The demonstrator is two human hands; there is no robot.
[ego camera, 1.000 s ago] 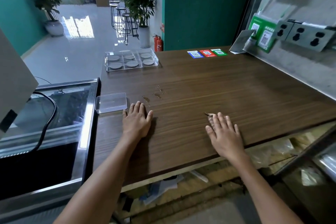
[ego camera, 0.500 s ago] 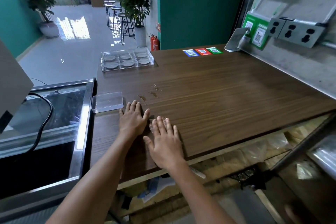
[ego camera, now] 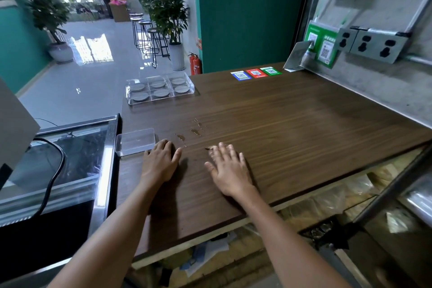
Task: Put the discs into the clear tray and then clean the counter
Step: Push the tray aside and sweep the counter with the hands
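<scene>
Six grey discs (ego camera: 160,92) sit one per compartment in the clear tray (ego camera: 160,87) at eleven o'clock on the wooden counter (ego camera: 280,128). A smaller clear lid (ego camera: 135,141) lies at the counter's nine o'clock edge, nothing in it. Both forearms reach forward from six o'clock. The left hand (ego camera: 160,162) lies flat, released, fingertips just beside the lid. The right hand (ego camera: 230,170) lies palm down, fingers spread, pressing something small and pale (ego camera: 212,147) against the wood. Brown spill drops (ego camera: 194,130) sit at twelve o'clock of both hands.

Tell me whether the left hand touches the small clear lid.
Cannot tell. In the head view the left hand lies right beside the lid; no gap or contact shows plainly.
</scene>
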